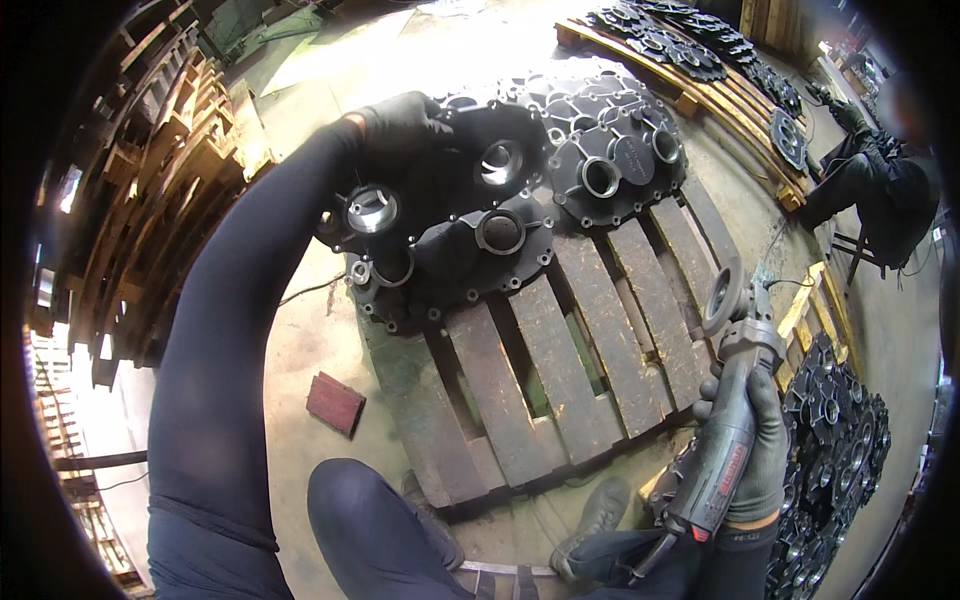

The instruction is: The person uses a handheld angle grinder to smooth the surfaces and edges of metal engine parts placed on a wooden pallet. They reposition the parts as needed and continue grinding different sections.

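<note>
My left hand [402, 124], in a dark glove, is closed over the upper edge of a black metal housing cover [430, 185] with round bored holes. That cover is tilted up above another black cover [450, 270] lying on a wooden pallet [530, 370]. My right hand [765, 455], in a grey glove, is wrapped round the body of an angle grinder [728, 430]. The grinder points away from me, its round disc [722, 296] beside the pallet's right edge and apart from the covers. Whether the disc is spinning cannot be made out.
More covers [625, 160] are stacked on the pallet's far side. Others lie near right [830, 430] and on a far pallet [690, 60]. A person [880, 190] sits at the right. Pallets [150, 170] are piled left. A reddish-brown block [336, 405] lies on the floor.
</note>
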`<act>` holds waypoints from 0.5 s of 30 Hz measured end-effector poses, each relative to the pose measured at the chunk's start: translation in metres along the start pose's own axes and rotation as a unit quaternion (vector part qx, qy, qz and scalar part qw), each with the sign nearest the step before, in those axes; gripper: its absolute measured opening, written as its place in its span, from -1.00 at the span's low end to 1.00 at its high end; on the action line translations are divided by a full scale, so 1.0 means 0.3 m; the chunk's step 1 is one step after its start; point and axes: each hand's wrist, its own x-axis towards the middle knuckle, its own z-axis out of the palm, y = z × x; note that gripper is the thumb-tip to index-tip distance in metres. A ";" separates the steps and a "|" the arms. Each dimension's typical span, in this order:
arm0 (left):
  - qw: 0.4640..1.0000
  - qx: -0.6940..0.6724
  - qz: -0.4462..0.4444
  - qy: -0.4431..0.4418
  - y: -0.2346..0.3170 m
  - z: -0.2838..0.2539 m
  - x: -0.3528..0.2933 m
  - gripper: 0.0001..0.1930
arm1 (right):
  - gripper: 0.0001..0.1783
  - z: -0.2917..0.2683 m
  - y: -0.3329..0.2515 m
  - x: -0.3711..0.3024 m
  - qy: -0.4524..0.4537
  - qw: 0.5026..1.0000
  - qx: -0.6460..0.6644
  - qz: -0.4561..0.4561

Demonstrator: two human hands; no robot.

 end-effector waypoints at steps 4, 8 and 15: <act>0.999 0.041 -0.017 0.016 -0.092 0.003 0.113 -0.60 | -0.43 -0.004 0.022 -0.001 0.001 1.000 0.023 0.004; 0.996 0.079 -0.034 0.028 -0.183 -0.017 0.166 -0.60 | -0.50 0.023 0.038 -0.005 0.022 1.000 0.007 0.017; 0.945 0.217 -0.061 0.237 -0.359 0.091 0.140 -0.35 | -0.38 0.107 0.123 0.023 0.000 0.999 -0.022 0.029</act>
